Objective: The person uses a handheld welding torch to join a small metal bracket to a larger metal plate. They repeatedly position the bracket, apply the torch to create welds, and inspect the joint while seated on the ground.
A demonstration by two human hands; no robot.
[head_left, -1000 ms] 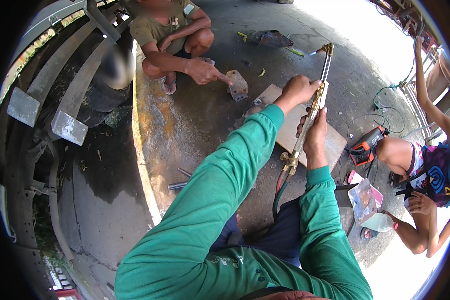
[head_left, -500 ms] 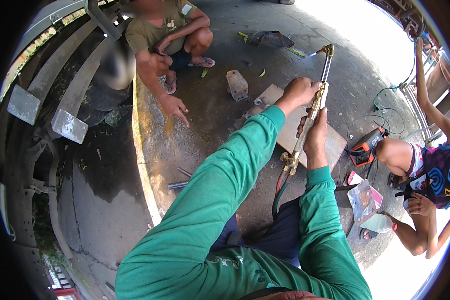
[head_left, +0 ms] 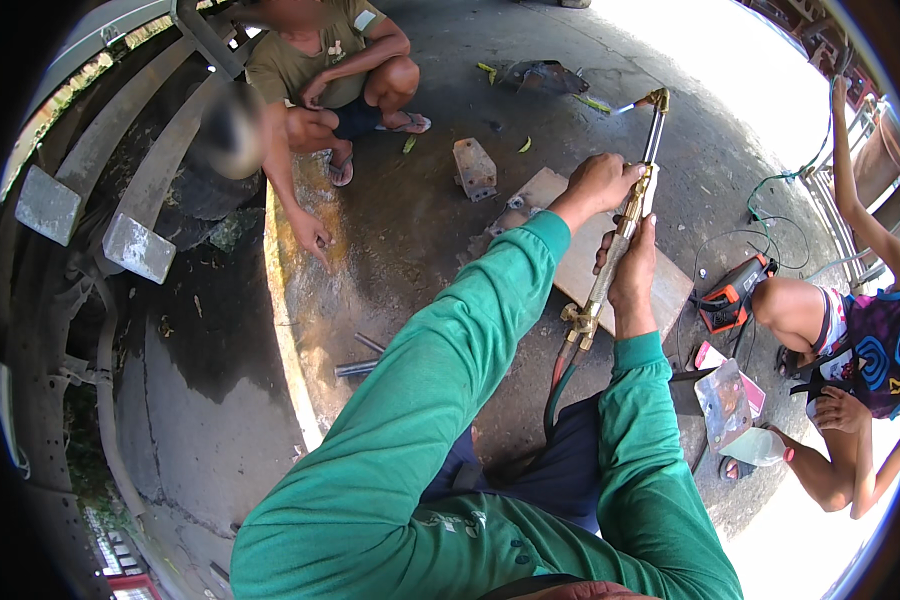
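Note:
Both of my hands are on a brass and silver cutting torch (head_left: 625, 222), tilted up and away from me. A small flame points left from its angled head (head_left: 658, 98). My left hand (head_left: 600, 187) is closed at the upper part of the handle, its fingertips against the brass. Lower down, my right hand (head_left: 630, 272) wraps round the ribbed grip, with fingers partly hidden behind it. Red and green hoses (head_left: 558, 385) run from the valve end down between my legs. Beneath the torch a flat metal plate (head_left: 635, 300) lies on the ground.
A person (head_left: 335, 80) squats at the far left, one hand low above wet concrete. Another person (head_left: 860, 340) sits at the right beside an orange and black machine (head_left: 735, 293) with cables. A metal bracket (head_left: 475, 168), short rods (head_left: 358, 368) and a plastic bottle (head_left: 758, 447) lie around.
The squatting person's lowered hand has moved left and slightly down, toward the pale kerb edge. My hands and the torch stay in place, flame still lit.

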